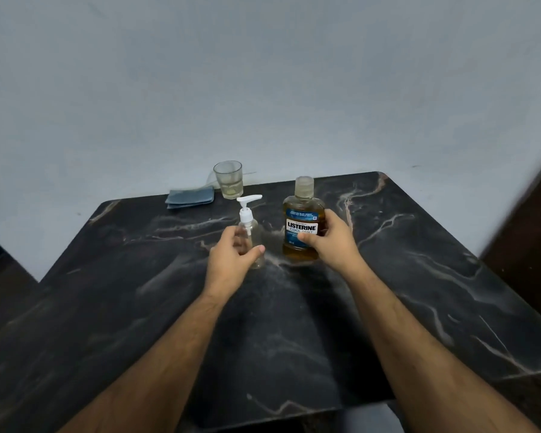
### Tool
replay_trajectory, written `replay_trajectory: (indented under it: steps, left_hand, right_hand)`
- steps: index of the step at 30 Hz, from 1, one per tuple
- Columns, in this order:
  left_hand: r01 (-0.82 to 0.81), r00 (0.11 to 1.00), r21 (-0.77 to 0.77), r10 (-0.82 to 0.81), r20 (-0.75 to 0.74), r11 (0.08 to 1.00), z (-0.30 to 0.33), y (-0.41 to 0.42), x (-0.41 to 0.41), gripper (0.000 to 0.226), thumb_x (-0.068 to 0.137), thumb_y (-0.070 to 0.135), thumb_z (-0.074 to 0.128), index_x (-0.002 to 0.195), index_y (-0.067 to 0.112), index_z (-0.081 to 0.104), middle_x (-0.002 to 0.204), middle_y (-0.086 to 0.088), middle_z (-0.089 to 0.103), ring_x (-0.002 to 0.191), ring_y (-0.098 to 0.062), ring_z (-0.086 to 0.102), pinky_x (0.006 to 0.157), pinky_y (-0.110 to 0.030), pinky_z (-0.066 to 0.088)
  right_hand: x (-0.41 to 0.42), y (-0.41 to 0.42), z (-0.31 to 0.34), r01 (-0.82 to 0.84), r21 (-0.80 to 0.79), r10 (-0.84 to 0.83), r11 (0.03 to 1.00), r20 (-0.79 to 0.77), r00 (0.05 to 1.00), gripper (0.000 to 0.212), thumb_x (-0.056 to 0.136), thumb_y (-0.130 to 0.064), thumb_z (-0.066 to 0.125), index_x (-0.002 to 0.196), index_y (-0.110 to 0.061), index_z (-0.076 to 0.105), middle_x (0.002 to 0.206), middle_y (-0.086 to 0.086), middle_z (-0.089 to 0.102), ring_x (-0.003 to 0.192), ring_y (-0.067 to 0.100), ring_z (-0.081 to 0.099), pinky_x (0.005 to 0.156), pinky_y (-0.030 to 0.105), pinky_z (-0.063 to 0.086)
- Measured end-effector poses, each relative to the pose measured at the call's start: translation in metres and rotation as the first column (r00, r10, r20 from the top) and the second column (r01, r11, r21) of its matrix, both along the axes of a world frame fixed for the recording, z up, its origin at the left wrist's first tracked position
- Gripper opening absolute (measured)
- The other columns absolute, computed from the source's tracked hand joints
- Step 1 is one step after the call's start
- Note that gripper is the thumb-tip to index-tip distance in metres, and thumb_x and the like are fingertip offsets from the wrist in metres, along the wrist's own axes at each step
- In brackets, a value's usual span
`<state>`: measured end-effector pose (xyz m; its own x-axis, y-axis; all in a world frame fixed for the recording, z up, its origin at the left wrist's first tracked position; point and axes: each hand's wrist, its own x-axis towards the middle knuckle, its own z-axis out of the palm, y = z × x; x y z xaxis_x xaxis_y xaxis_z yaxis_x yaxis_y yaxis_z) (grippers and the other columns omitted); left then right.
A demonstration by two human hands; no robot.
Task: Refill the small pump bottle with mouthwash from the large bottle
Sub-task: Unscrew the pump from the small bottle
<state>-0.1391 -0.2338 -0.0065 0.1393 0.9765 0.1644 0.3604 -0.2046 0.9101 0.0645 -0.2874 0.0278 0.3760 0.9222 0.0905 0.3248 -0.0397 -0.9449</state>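
A small clear pump bottle (250,228) with a white pump head stands upright on the black marble table (419,260); it looks empty. My left hand (231,257) wraps around its lower body, thumb across the front. To its right stands the large mouthwash bottle (300,214), holding amber liquid, with a blue and white label and its clear cap on. My right hand (331,242) grips this bottle from the right side, fingers over the label's edge. Both bottles rest on the table.
A glass tumbler (228,179) with a little pale liquid stands at the table's far edge by the wall. A folded blue-grey cloth (190,196) lies to its left. A dark wooden edge (525,232) rises at the right. The table's near edge is close to my body.
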Motion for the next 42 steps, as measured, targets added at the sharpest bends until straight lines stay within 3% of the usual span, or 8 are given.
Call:
replay_trajectory:
  steps: [18,22,25,28,32,35,38,42]
  left_hand:
    - [0.02,0.999,-0.037,-0.021,-0.047,0.999,-0.009,-0.069,-0.02,0.046,0.077,0.025,0.082,0.111,0.033,0.052,0.106,0.009,0.067,0.095,-0.007,0.067,0.085,-0.03,0.057]
    - [0.045,0.997,-0.047,-0.048,-0.066,0.998,-0.01,-0.067,-0.023,0.047,0.077,0.026,0.082,0.115,0.029,0.054,0.107,0.009,0.067,0.098,-0.007,0.066,0.09,-0.031,0.056]
    - [0.08,0.992,-0.06,-0.085,-0.089,0.995,-0.009,-0.067,-0.026,0.056,0.077,0.028,0.082,0.124,0.026,0.053,0.116,0.011,0.065,0.106,-0.008,0.063,0.097,-0.031,0.051]
    - [0.121,0.99,-0.066,-0.125,-0.072,0.991,-0.006,-0.069,-0.032,0.069,0.076,0.025,0.083,0.136,0.023,0.049,0.121,0.014,0.055,0.115,-0.005,0.054,0.102,-0.029,0.044]
    - [0.111,0.994,-0.023,-0.111,-0.004,0.994,-0.002,-0.068,-0.04,0.062,0.081,0.006,0.072,0.137,0.02,0.051,0.123,0.01,0.06,0.12,-0.007,0.055,0.107,-0.035,0.045]
    - [0.063,0.99,0.009,-0.064,0.122,0.998,0.009,-0.066,-0.042,0.051,0.086,-0.005,0.06,0.134,0.012,0.056,0.124,0.001,0.064,0.119,-0.012,0.059,0.107,-0.03,0.045]
    - [0.088,0.977,0.016,-0.089,0.192,0.996,0.027,-0.06,-0.04,0.044,0.09,0.002,0.063,0.133,0.01,0.057,0.125,-0.001,0.066,0.116,-0.01,0.062,0.105,-0.029,0.047]
    - [0.199,0.963,0.01,-0.197,0.185,0.98,0.044,-0.054,-0.034,0.04,0.092,0.005,0.063,0.131,0.01,0.059,0.119,-0.001,0.068,0.111,-0.008,0.063,0.1,-0.024,0.048]
  right_hand:
    - [-0.02,-0.051,-0.015,0.119,-0.046,-0.118,0.992,0.02,0.993,0.043,0.082,-0.014,0.078,0.12,-0.019,0.056,0.124,0.002,0.066,0.116,0.018,0.062,0.102,0.043,0.051]
    - [-0.023,-0.056,-0.017,0.143,-0.06,-0.139,0.988,0.065,0.988,0.054,0.081,-0.015,0.079,0.128,-0.017,0.052,0.13,0.003,0.063,0.121,0.019,0.06,0.103,0.039,0.049]
    - [-0.034,-0.073,-0.018,0.339,0.064,-0.345,0.939,0.204,0.916,0.056,0.081,-0.019,0.079,0.13,-0.016,0.053,0.13,0.001,0.059,0.122,0.018,0.055,0.102,0.036,0.047]
    - [-0.055,-0.094,-0.021,0.395,0.354,-0.498,0.848,0.273,0.823,0.029,0.082,-0.02,0.075,0.107,-0.016,0.059,0.107,-0.002,0.06,0.103,0.015,0.056,0.088,0.032,0.048]
    - [-0.083,-0.09,-0.03,0.153,0.294,-0.214,0.943,0.185,0.959,0.015,0.083,-0.018,0.074,0.088,-0.023,0.061,0.085,-0.006,0.064,0.079,0.009,0.062,0.074,0.033,0.055]
    - [-0.093,-0.074,-0.033,-0.028,0.084,0.014,0.996,0.162,0.987,0.034,0.082,-0.02,0.077,0.11,-0.024,0.06,0.105,-0.004,0.066,0.097,0.008,0.063,0.09,0.034,0.056]
    - [-0.097,-0.06,-0.029,-0.131,-0.054,0.137,0.99,0.133,0.982,0.067,0.079,-0.024,0.081,0.138,-0.019,0.049,0.135,0.002,0.058,0.126,0.014,0.053,0.106,0.036,0.046]
    - [-0.102,-0.047,-0.022,-0.218,-0.082,0.226,0.972,0.101,0.969,0.062,0.083,-0.023,0.077,0.139,-0.019,0.048,0.137,0.001,0.057,0.129,0.016,0.051,0.107,0.034,0.044]
